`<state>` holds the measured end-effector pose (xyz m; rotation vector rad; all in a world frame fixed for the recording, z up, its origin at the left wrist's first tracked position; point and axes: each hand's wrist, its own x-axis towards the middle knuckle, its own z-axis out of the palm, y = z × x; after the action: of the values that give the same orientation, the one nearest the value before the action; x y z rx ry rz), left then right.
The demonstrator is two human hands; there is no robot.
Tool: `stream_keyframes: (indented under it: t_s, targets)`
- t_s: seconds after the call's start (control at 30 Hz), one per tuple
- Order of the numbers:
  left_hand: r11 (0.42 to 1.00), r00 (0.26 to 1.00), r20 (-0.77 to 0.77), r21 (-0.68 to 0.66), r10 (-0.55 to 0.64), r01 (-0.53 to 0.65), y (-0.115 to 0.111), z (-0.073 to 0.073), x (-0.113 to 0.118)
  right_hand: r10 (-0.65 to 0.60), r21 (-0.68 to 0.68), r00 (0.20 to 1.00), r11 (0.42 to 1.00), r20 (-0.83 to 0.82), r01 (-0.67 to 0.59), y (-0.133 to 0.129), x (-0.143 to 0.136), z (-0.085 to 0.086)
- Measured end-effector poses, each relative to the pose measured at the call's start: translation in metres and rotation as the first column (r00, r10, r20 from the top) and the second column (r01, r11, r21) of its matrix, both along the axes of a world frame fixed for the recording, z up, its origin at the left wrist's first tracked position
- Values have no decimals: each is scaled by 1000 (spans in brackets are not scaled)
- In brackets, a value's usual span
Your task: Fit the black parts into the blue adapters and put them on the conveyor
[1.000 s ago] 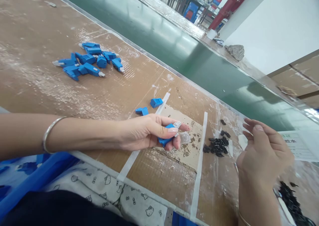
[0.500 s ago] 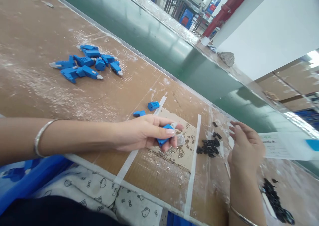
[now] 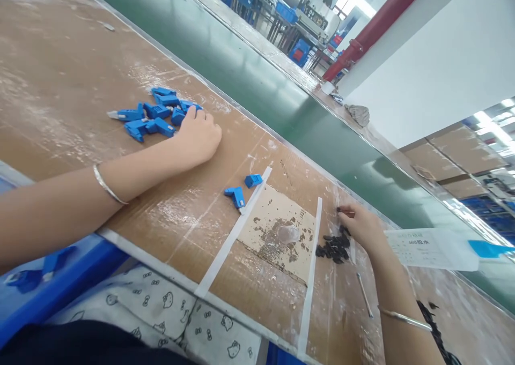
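Observation:
My left hand (image 3: 200, 135) reaches over the right side of a pile of blue plastic parts (image 3: 156, 111), several with whitish tips. Its fingers curl downward and their tips meet the pile; whatever they hold is hidden under the hand. My right hand (image 3: 362, 226) pinches a small black piece (image 3: 340, 209) at its fingertips, just above a heap of similar black pieces (image 3: 335, 248). Two more blue parts, a short block (image 3: 253, 180) and an angled one (image 3: 236, 197), lie beside a white tape strip (image 3: 225, 247). A clear blob (image 3: 288, 234) sits on a stained cardboard square (image 3: 277, 207).
A translucent bottle (image 3: 434, 248) with a blue tip lies right of my right hand. Near it are a thin white stick (image 3: 364, 295) and more black pieces (image 3: 446, 351). A green belt (image 3: 281, 107) runs behind the table. A blue bin (image 3: 80, 284) stands at lower left.
My left hand has moved left from over the cardboard, where it held a blue part, to the pile. My right hand has moved left and down to the black pieces. The view has shifted slightly.

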<state>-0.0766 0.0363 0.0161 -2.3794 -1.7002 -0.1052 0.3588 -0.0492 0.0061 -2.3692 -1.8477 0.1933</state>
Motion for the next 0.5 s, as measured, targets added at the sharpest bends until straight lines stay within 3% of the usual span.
stream_keyframes:
  t_s: [0.07, 0.13, 0.2, 0.3, 0.5]
  targets:
    - [996, 994, 89, 68, -57, 51, -3, -2, 5, 81, -7, 997, 997, 17, -81, -2, -6, -2]
    - [979, 947, 252, 72, -201, 189, -9, -4, 17, 175, 7, 984, 985, 30, -175, -6, -14, -4]
    - [942, 847, 440, -8, -298, 335, -18, -7, 30, 255, 36, 965, 966, 53, -257, -11, -23, -7]
    - [875, 747, 594, -142, -299, 463, -32, -13, 45, 315, 82, 944, 943, 101, -323, -16, -32, -12]
    - [856, 812, 525, -269, -255, 442, -41, -13, 49, 310, 107, 938, 939, 154, -328, -25, -40, -14]
